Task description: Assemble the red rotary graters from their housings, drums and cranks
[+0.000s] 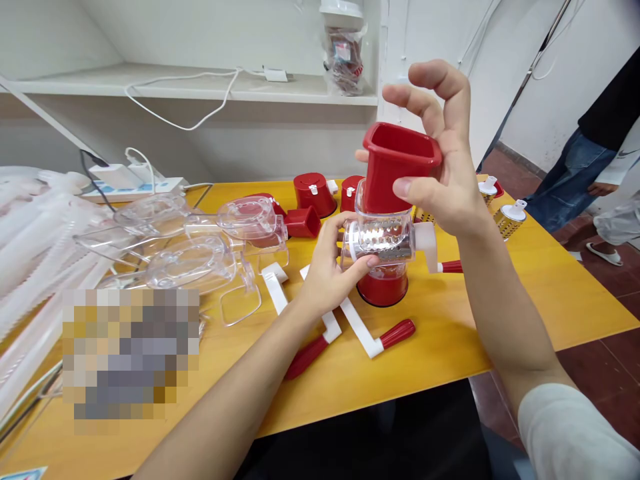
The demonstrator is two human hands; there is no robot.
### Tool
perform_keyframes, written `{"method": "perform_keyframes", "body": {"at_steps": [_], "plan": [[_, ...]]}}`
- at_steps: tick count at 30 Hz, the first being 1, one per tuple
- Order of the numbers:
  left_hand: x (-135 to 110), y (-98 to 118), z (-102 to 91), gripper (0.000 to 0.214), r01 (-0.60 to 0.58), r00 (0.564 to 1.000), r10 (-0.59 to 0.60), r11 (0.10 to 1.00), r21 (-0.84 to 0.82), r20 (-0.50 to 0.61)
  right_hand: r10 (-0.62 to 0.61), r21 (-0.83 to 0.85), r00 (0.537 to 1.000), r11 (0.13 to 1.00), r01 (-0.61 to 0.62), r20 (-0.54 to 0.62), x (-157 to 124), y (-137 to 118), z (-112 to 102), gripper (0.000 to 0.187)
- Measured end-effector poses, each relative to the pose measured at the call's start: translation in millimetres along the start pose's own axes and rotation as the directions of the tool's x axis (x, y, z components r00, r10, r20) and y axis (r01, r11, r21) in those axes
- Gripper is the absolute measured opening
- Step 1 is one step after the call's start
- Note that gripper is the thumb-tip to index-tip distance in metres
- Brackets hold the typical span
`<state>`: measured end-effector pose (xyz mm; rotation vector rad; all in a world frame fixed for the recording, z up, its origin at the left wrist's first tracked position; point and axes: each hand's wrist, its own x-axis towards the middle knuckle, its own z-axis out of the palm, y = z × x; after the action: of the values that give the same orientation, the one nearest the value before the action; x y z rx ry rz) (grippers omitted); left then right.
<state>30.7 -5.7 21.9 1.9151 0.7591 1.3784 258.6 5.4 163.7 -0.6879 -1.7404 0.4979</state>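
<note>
A rotary grater (383, 240) with a clear body, a metal drum inside and a red base (384, 287) stands on the yellow table (450, 333). My left hand (337, 267) is closed around the left side of its clear body. Above it, my right hand (445, 160) grips a red food pusher (400, 167) between thumb and fingers, its other fingers raised. The lower end of the pusher sits at the clear top opening of the grater. A white crank (426, 247) with a red handle joins the drum on the right.
White cranks with red handles (399, 333) lie in front. Clear grater bodies (190, 260) are at left beside plastic bags (40, 247). Red bases (314, 193) stand behind; perforated drums (511, 217) stand right. A power strip (135, 187) lies at the back. Another person (575, 160) is at far right.
</note>
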Motion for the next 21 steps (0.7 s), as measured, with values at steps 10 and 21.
{"method": "perform_keyframes", "body": {"at_steps": [10, 21], "plan": [[0, 0, 0.9, 0.081, -0.007, 1.000, 0.007, 1.000, 0.022, -0.013, 0.041, -0.082, 0.918, 0.997, -0.009, 0.394, 0, -14, -27, 0.083], [3, -8, -0.7, 0.086, -0.079, 0.997, 0.079, 0.997, 0.011, 0.018, 0.329, -0.219, 0.785, 0.943, -0.249, 0.524, -19, -11, -43, 0.155]]}}
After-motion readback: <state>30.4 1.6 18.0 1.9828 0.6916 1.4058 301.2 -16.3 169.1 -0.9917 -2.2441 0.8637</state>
